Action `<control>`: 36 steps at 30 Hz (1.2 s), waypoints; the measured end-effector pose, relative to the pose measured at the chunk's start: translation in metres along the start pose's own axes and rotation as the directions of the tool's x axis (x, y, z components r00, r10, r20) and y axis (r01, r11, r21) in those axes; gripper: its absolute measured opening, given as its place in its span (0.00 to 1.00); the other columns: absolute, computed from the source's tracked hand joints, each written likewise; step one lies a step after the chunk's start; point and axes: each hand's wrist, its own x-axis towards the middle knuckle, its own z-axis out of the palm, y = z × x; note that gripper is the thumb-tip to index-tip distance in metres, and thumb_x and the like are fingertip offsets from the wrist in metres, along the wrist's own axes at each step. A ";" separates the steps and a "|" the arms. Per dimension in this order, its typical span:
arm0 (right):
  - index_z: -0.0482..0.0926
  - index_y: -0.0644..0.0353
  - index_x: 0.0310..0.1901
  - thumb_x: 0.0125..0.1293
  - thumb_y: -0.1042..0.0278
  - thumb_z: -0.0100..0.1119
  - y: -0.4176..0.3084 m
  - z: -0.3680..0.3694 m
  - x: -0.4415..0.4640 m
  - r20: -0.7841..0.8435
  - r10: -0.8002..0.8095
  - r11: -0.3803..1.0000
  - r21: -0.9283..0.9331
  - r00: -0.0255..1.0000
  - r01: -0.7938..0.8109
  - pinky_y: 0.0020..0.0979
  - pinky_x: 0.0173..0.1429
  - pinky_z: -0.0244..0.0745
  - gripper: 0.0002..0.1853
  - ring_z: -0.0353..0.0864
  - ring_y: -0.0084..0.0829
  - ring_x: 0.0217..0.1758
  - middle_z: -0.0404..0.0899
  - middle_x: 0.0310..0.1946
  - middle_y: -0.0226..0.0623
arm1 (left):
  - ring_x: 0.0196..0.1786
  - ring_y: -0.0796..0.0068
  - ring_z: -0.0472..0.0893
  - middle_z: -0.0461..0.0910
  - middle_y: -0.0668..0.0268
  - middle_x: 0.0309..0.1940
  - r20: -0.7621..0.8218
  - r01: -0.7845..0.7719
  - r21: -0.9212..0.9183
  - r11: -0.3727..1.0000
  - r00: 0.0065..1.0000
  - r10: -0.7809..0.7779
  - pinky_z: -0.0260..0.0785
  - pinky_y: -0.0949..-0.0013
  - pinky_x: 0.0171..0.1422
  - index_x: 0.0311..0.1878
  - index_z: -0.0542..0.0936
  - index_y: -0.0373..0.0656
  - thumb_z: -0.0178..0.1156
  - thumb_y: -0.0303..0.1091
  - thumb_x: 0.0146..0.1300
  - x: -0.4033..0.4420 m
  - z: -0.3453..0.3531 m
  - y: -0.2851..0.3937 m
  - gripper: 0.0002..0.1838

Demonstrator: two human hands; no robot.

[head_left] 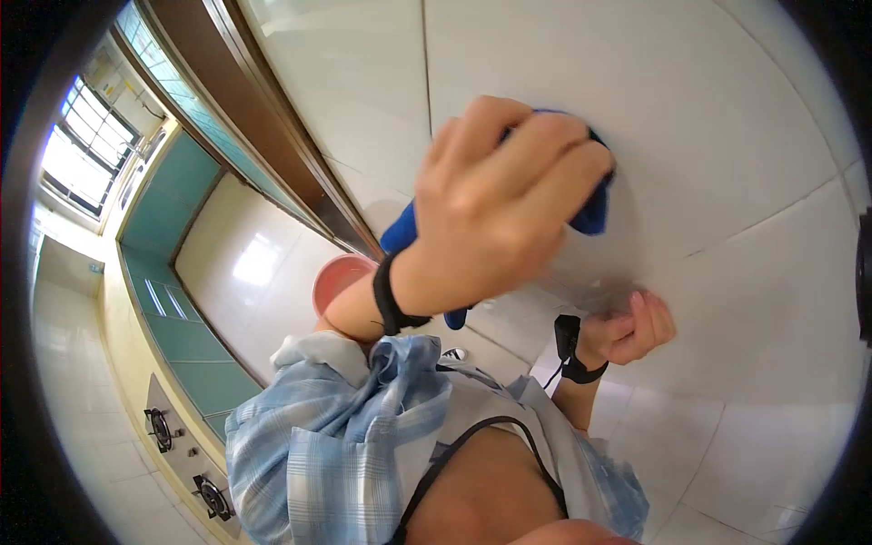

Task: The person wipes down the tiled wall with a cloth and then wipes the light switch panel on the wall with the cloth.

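My left hand is closed on a dark blue cloth and holds it against the glossy white tiled wall. Parts of the cloth show past the fingers and beside the wrist, while the rest is hidden under the hand. Lower and to the right is my right hand, its fingers loosely curled together near the tiles, with nothing visible in them. Both wrists wear black bands, and a small black device is attached at the right one.
A pink basin stands on the floor behind my left forearm. A brown sliding door frame edges the wall. Farther left are teal kitchen cabinets, a gas stove and a barred window. A shoe shows below.
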 end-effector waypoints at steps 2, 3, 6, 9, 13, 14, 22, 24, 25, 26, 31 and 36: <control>0.75 0.60 0.36 0.62 0.72 0.43 0.005 0.004 0.001 0.036 0.026 1.000 0.006 0.999 -0.027 0.33 0.42 0.69 0.08 0.72 0.35 0.37 0.74 0.32 0.36 | 0.35 0.62 0.73 0.77 0.63 0.31 0.014 0.082 0.085 0.993 0.996 -0.083 0.66 0.67 0.41 0.29 0.79 0.41 0.54 0.22 0.28 0.004 -0.006 -0.014 0.17; 0.75 0.60 0.36 0.62 0.72 0.43 0.006 0.003 0.000 0.035 0.031 1.000 -0.002 0.999 -0.031 0.33 0.42 0.69 0.08 0.72 0.35 0.37 0.74 0.32 0.36 | 0.33 0.67 0.72 0.76 0.71 0.31 -0.047 0.013 0.154 0.988 0.999 -0.006 0.65 0.69 0.32 0.30 0.78 0.45 0.57 0.23 0.28 0.001 -0.004 -0.026 0.17; 0.75 0.58 0.36 0.62 0.68 0.48 0.008 0.006 -0.003 0.023 0.041 0.999 -0.009 0.999 -0.040 0.32 0.43 0.68 0.07 0.71 0.34 0.38 0.73 0.32 0.35 | 0.33 0.66 0.72 0.76 0.70 0.32 -0.109 0.013 0.228 0.974 0.994 0.012 0.66 0.70 0.33 0.31 0.79 0.45 0.56 0.23 0.28 -0.002 0.003 -0.017 0.19; 0.77 0.52 0.38 0.58 0.55 0.60 0.013 0.015 -0.003 0.110 0.015 1.000 -0.028 0.994 -0.012 0.30 0.47 0.64 0.12 0.68 0.34 0.44 0.72 0.37 0.33 | 0.32 0.69 0.71 0.76 0.71 0.32 -0.129 -0.028 0.218 0.976 0.990 0.057 0.65 0.72 0.33 0.31 0.79 0.44 0.57 0.26 0.29 0.001 0.021 -0.014 0.17; 0.80 0.40 0.40 0.46 0.44 0.70 -0.011 0.027 0.014 0.284 -0.043 0.980 -0.176 0.958 0.096 0.29 0.50 0.57 0.20 0.60 0.33 0.50 0.67 0.46 0.30 | 0.35 0.63 0.72 0.77 0.66 0.32 -0.102 -0.011 0.107 0.994 0.995 0.022 0.66 0.69 0.40 0.31 0.80 0.43 0.54 0.23 0.28 0.002 0.022 -0.005 0.19; 0.81 0.37 0.40 0.44 0.45 0.71 -0.017 0.031 0.015 0.322 -0.006 0.990 -0.130 0.947 0.051 0.30 0.51 0.56 0.20 0.58 0.33 0.50 0.65 0.48 0.29 | 0.35 0.63 0.72 0.77 0.66 0.32 -0.090 -0.006 0.077 0.997 0.996 0.013 0.66 0.69 0.39 0.31 0.80 0.43 0.54 0.22 0.28 0.003 0.021 -0.005 0.19; 0.82 0.40 0.39 0.45 0.57 0.73 -0.022 0.051 0.021 0.239 0.027 0.987 -0.163 0.971 0.013 0.33 0.52 0.56 0.17 0.57 0.37 0.50 0.64 0.49 0.32 | 0.37 0.60 0.73 0.78 0.62 0.33 -0.041 0.104 0.089 0.991 0.994 -0.101 0.65 0.65 0.44 0.32 0.80 0.39 0.49 0.20 0.30 0.008 0.004 -0.034 0.19; 0.83 0.45 0.38 0.46 0.62 0.73 -0.023 0.052 0.022 0.255 0.018 0.988 -0.155 0.967 0.023 0.36 0.54 0.58 0.15 0.57 0.40 0.52 0.64 0.51 0.37 | 0.37 0.60 0.74 0.78 0.61 0.33 -0.072 0.090 0.140 0.986 0.994 -0.081 0.65 0.65 0.45 0.31 0.80 0.40 0.49 0.20 0.30 0.008 0.007 -0.030 0.19; 0.83 0.45 0.37 0.47 0.62 0.71 -0.023 0.052 0.023 0.257 0.019 0.988 -0.155 0.966 0.022 0.36 0.53 0.58 0.13 0.57 0.40 0.51 0.64 0.51 0.37 | 0.36 0.61 0.74 0.78 0.62 0.32 -0.055 0.043 0.101 0.994 0.998 -0.038 0.66 0.66 0.43 0.30 0.80 0.41 0.52 0.22 0.30 0.011 0.010 -0.028 0.17; 0.82 0.45 0.36 0.48 0.62 0.70 -0.021 0.054 0.026 0.257 0.019 0.988 -0.154 0.966 0.022 0.36 0.53 0.58 0.12 0.57 0.41 0.51 0.64 0.50 0.36 | 0.36 0.61 0.74 0.78 0.62 0.32 -0.055 0.044 0.103 0.994 0.998 -0.039 0.66 0.66 0.43 0.30 0.80 0.41 0.52 0.22 0.30 0.018 0.014 -0.021 0.17; 0.81 0.47 0.33 0.51 0.59 0.67 -0.018 0.056 0.019 0.219 0.063 0.994 -0.102 0.974 -0.041 0.36 0.53 0.58 0.08 0.58 0.42 0.51 0.65 0.49 0.36 | 0.34 0.63 0.73 0.77 0.64 0.31 0.005 -0.024 -0.007 1.000 1.000 0.024 0.67 0.68 0.39 0.29 0.80 0.41 0.57 0.26 0.30 0.025 0.025 -0.001 0.15; 0.84 0.48 0.37 0.48 0.64 0.70 -0.019 0.064 0.030 0.203 0.032 0.991 -0.131 0.979 -0.005 0.34 0.53 0.57 0.12 0.59 0.40 0.50 0.66 0.48 0.36 | 0.35 0.62 0.74 0.78 0.62 0.30 -0.007 0.095 0.071 0.993 0.995 -0.095 0.65 0.68 0.42 0.29 0.79 0.41 0.51 0.21 0.28 0.027 0.012 -0.027 0.18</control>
